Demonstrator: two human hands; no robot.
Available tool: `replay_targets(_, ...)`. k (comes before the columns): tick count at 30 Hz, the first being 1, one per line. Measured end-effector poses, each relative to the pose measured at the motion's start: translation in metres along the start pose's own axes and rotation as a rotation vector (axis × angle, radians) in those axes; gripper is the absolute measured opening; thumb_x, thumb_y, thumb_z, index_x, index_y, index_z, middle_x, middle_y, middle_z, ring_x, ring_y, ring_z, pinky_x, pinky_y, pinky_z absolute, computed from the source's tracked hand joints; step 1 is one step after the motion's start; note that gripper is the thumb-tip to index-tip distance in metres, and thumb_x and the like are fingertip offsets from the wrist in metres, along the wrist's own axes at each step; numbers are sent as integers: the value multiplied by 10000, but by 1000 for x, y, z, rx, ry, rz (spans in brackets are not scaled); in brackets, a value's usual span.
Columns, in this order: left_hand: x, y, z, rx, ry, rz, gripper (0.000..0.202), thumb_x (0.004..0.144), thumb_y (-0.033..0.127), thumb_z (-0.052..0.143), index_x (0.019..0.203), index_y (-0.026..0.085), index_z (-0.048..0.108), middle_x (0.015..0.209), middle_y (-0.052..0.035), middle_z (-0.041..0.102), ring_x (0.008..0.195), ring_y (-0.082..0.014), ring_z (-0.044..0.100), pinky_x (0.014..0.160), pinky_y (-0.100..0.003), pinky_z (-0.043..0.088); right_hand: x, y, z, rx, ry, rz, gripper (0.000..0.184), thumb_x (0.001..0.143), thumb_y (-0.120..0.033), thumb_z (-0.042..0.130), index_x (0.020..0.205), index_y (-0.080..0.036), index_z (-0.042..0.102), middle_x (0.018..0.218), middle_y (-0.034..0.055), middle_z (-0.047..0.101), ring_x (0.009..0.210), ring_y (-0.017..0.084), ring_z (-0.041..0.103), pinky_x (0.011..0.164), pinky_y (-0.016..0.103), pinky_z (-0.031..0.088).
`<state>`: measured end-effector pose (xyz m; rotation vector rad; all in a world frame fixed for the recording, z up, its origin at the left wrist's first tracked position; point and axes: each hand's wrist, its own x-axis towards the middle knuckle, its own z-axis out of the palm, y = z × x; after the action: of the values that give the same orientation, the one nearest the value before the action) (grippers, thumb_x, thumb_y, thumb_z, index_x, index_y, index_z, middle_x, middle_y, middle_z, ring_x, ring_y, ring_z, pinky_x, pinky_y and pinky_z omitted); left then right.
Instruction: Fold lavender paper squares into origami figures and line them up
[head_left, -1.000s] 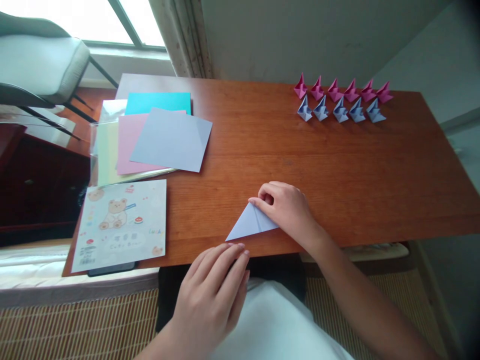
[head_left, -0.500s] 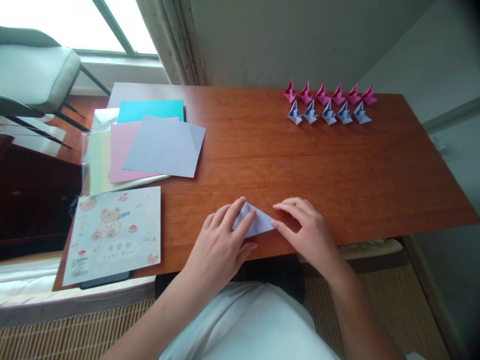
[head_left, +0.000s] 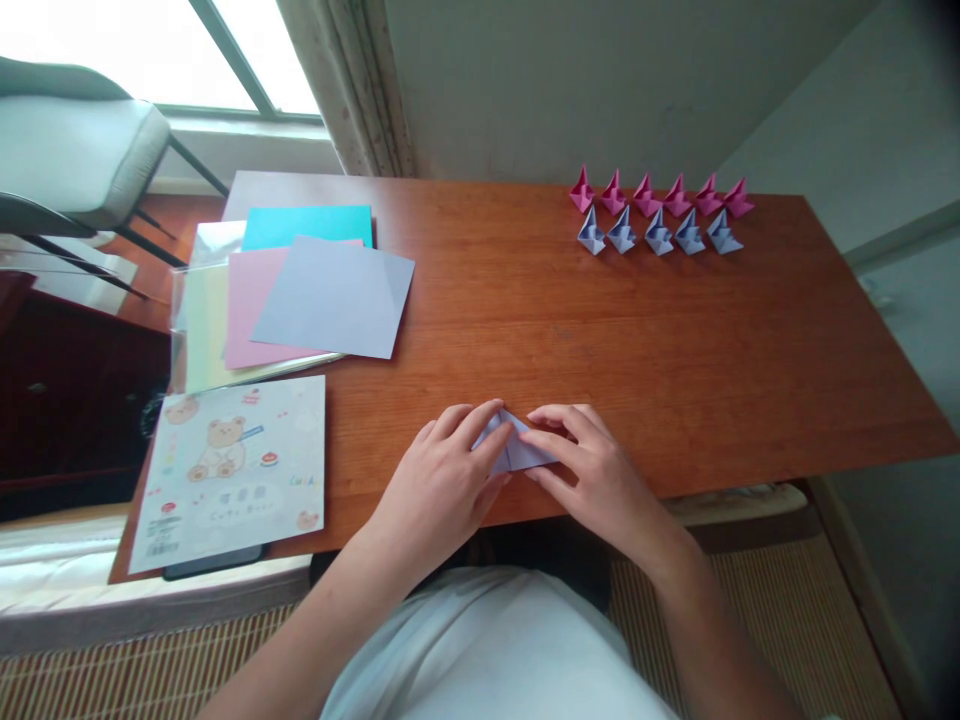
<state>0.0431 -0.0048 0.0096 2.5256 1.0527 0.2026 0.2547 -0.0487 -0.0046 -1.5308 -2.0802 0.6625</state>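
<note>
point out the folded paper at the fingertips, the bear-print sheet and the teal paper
folded paper [head_left: 519,456]: head view, on its uncovered face near the crease
bear-print sheet [head_left: 223,455]: head view, on the printed bear's body
teal paper [head_left: 307,222]: head view, on its uncovered far strip

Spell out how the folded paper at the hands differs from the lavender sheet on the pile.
The folded paper is creased into a small shape; the lavender sheet is spread out and much larger.
The folded paper has the left hand and right hand on it; no hand touches the lavender sheet.
Both are pale bluish-purple.
</note>
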Motion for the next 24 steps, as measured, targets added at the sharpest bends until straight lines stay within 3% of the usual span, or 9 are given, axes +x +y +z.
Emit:
replay_targets(12,1,-7,-6,-184,29,-35,383,943,244,604,1323,205,576,1407,-97,585,1207,-281,565,998,-434,517,1,1,-7,105,25,39,359,944,-266,635,1300,-304,606,1256,62,674,1183,265,607,1042,474,505)
replay_targets(20,1,-9,-10,-294,31,-93,386,965,334,589,1331,214,564,1359,-113,585,1147,-255,623,964,-399,522,1,-5,1,306,134,302,582,896,-353,699,1432,-290,479,1236,73,699,1110,245,672,987,422,538)
replay_targets(24,0,-8,-12,-342,31,-111,441,958,360,604,1373,228,538,1336,-122,585,1151,-263,624,964,-406,522,2,-11,7,487,141,368,688,900,-363,693,1506,-291,375,1246,86,698,1095,240,680,980,417,547)
